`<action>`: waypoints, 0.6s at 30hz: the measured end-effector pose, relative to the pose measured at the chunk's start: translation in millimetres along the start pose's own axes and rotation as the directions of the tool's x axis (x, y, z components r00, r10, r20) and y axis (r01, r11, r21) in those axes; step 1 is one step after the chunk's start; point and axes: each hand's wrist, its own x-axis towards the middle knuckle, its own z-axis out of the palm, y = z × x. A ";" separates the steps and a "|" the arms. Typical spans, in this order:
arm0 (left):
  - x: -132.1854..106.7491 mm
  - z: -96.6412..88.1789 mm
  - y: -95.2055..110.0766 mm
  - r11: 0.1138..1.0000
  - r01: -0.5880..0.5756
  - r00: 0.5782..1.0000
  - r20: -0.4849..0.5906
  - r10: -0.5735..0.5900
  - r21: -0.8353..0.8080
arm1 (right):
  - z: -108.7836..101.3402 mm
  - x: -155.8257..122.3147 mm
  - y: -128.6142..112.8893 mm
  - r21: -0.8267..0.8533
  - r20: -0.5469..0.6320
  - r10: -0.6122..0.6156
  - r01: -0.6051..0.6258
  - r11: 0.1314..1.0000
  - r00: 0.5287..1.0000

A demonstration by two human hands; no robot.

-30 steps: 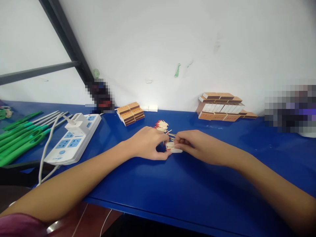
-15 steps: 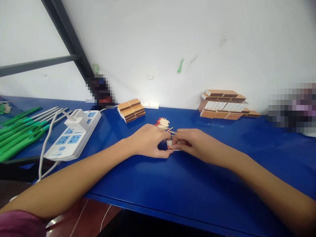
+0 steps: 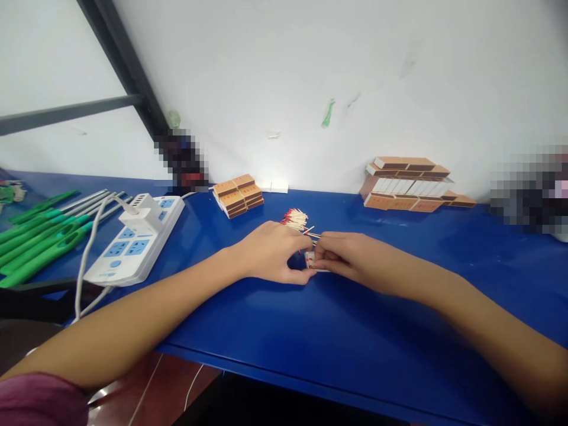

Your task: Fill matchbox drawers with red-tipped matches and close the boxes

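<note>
A small white matchbox tray lies on the blue table between my hands, mostly hidden by fingers. My left hand curls around its left end, thumb in front and fingers behind. Over the tray, my right hand is closed in a pinch. A few red match heads show at its fingertips, partly covered. Just behind the hands lies a heap of matches with red heads, and several loose matches lie between the heap and the right hand.
Stacked matchboxes and white trays stand by the wall. A larger matchbox stack is at right. At left are a white power strip with cable and green-handled tools. The table's front edge runs below.
The whole view has shifted slightly. My right fingertips have shifted a little at the tray, and the match heads beneath them show differently. My left hand keeps its hold.
</note>
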 end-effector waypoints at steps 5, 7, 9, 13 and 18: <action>0.2 -0.5 0.9 1.000 0.001 1.000 0.009 -0.001 0.016 | -5.6 -2.0 3.3 -0.029 -0.001 -0.008 0.008 1.000 1.000; 0.0 -1.2 1.1 1.000 -0.003 1.000 0.007 0.003 0.011 | -7.1 -0.8 5.9 -0.032 -0.042 -0.008 0.007 0.999 0.999; -0.2 -2.0 1.4 1.000 -0.007 1.000 0.006 0.007 0.006 | -6.4 2.1 11.1 -0.053 -0.155 0.036 -0.044 0.998 0.987; -0.4 -2.9 2.9 1.000 -0.015 1.000 0.000 0.015 -0.005 | 0.6 10.2 26.9 -0.078 -0.270 0.101 -0.126 0.989 0.958; -0.2 -1.7 5.3 1.000 -0.014 1.000 0.022 0.014 -0.012 | 7.6 14.9 30.6 -0.031 -0.191 0.158 -0.167 0.986 0.969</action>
